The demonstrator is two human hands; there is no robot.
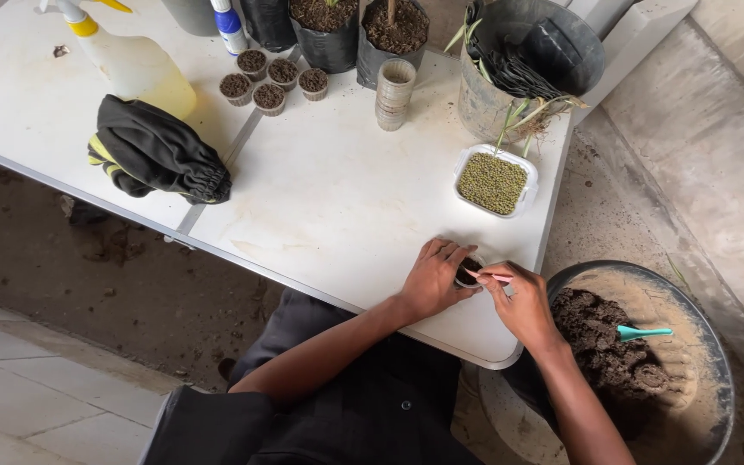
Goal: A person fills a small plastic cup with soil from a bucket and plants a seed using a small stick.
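My left hand point(432, 280) wraps around a small soil-filled cup point(468, 270) standing near the front right corner of the white table point(329, 198). My right hand point(523, 301) holds a thin pink stick point(486, 275) whose tip rests on the soil in that cup. Just behind, a clear square tub of green seeds point(493, 182) sits open.
A big basin of soil point(647, 362) with a teal scoop point(643, 331) sits on the floor at right. Further back are several small filled cups point(269, 82), a stack of empty cups point(394, 93), black grow bags, a grey pot, a spray bottle point(127, 56) and a dark cloth bundle point(152, 151).
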